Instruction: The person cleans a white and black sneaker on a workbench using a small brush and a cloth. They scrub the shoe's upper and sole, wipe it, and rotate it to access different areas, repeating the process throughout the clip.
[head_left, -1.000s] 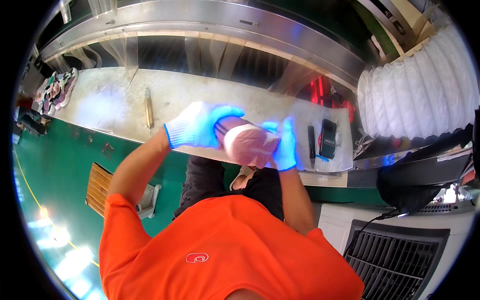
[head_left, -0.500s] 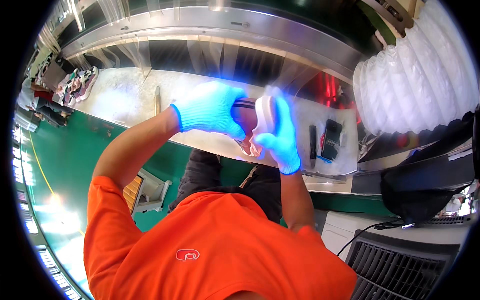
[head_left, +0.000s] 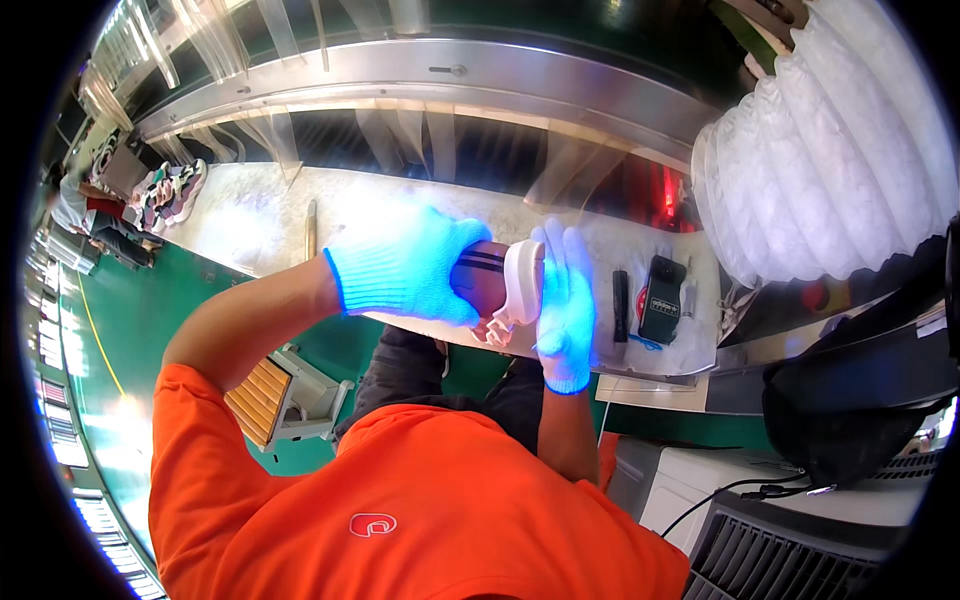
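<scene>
Both of my hands wear pale knit gloves that glare bright blue. My left hand (head_left: 410,265) is wrapped around the upper of a shoe (head_left: 522,285), which has a thick white sole, a brownish pink upper and dark stripes. The shoe is held sideways above the front edge of the bench, its sole toward the right. My right hand (head_left: 567,310) is open, fingers straight and pointing away from me, its palm flat beside the sole. Whether the palm presses on the sole is hard to tell. Much of the upper is hidden behind my left glove.
The white bench (head_left: 250,215) carries a thin stick (head_left: 311,230), a black bar-shaped tool (head_left: 620,305) and a phone (head_left: 662,300). Several shoes (head_left: 182,195) stand at its far left, near a person (head_left: 75,200). A white duct (head_left: 820,170) bulges at right. Clear strips hang behind.
My right hand has gone from gripping the sole with bent fingers to lying flat and open beside it. The left hand still holds the shoe. The whole view has shifted slightly.
</scene>
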